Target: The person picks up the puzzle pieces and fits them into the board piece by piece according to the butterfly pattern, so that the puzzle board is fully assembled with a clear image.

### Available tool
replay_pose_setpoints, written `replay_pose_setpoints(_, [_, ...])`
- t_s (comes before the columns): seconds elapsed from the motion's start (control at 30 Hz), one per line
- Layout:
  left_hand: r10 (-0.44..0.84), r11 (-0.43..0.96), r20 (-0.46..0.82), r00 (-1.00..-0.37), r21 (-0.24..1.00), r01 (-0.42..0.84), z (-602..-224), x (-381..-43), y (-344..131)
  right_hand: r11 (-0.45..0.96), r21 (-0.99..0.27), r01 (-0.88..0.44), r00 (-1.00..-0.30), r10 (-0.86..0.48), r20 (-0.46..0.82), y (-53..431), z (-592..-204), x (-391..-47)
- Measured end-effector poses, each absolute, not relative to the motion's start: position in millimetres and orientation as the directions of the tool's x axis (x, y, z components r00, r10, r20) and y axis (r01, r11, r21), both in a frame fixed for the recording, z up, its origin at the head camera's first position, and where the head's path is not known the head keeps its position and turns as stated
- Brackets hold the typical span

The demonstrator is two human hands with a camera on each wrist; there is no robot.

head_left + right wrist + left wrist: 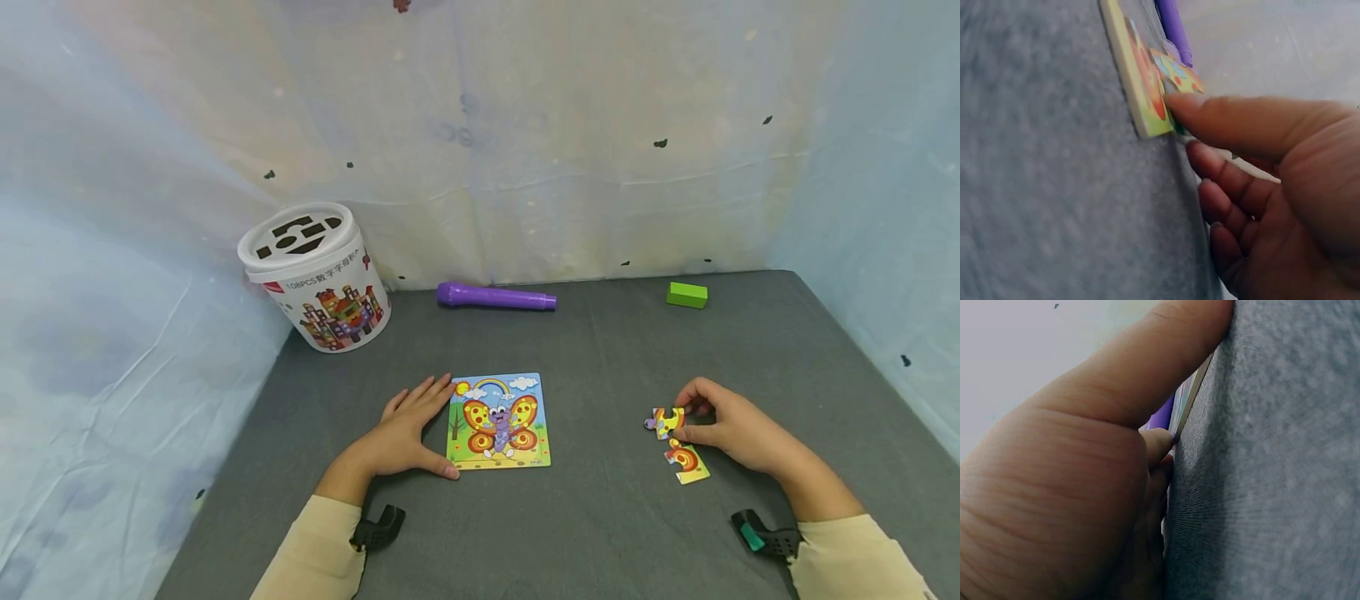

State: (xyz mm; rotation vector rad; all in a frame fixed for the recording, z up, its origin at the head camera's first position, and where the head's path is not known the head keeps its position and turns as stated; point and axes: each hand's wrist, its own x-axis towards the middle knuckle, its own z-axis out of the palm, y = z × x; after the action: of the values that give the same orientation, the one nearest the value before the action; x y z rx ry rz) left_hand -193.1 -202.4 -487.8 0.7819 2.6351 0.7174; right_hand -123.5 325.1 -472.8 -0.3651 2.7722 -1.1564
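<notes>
A square butterfly picture board (499,421) lies flat on the grey table. My left hand (408,429) rests at its left side, fingers spread, with fingertips and thumb at that edge; in the left wrist view the thumb (1129,369) covers most of the board. To the right, my right hand (738,429) pinches a yellow puzzle piece (662,422) with a purple end between thumb and fingers. In the right wrist view this piece (1175,72) tilts up off the cloth. Just in front lies another puzzle piece (688,465) with an orange and red curve.
A white lidded bucket (322,283) with block pictures stands at the back left. Along the back lie a purple stick-shaped toy (495,297) and a green block (686,295). Sheets of pale cloth (525,167) rise behind and beside the grey tabletop (585,533).
</notes>
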Motion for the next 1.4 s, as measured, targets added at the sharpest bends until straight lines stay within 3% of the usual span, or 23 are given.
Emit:
replay_pose_setpoints(0.33, [0.582,0.720,-0.131,-0.803,0.543,0.433,-486.4,-192.9,-201.9,0.603,-0.777,-0.179,-0.979,-0.189,0.079,303.6,-467.9,-117.8])
replay_pose_setpoints(0.67, [0.585,0.715,-0.117,-0.803,0.542,0.442,-487.5,-194.3,-202.8,0.389,-0.887,-0.248,-0.966,-0.163,0.198,255.6,-466.3,-108.9])
replay_pose_setpoints(1.0, [0.583,0.715,-0.119,-0.803,0.545,0.438,-487.2,-194.6,-203.6,0.256,-0.951,-0.176,-0.972,-0.200,0.126,204.9,-472.5,-107.9])
replay_pose_setpoints(1.4, [0.588,0.710,-0.114,-0.801,0.547,0.443,-489.1,-194.1,-202.8,0.222,-0.967,-0.123,-0.958,-0.281,0.057,160.0,-479.3,-133.2])
